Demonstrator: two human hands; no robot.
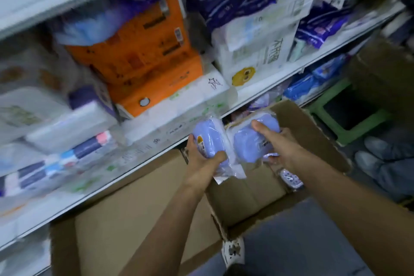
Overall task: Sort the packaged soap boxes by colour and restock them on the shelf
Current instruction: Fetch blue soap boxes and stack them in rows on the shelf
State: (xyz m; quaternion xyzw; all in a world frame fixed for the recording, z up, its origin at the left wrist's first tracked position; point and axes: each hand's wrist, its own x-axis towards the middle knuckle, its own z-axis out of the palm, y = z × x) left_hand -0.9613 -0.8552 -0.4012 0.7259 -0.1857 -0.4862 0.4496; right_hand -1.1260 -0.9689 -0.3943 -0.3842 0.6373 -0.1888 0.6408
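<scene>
Two soap boxes (235,141) side by side above carton (251,195), before shelf (156,154).

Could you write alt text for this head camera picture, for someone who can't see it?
A person's left hand and right hand each grip a lilac soap box in clear wrap, the left box and the right box, above an open cardboard carton. Behind, a white shelf holds an orange pack and other blurred packets.

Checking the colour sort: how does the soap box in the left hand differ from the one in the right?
The left hand grips one soap box, with loose wrapper trailing below; the right hand holds the other soap box over the open carton, its wrapper barely showing. Both are lilac and plastic-wrapped.
</scene>
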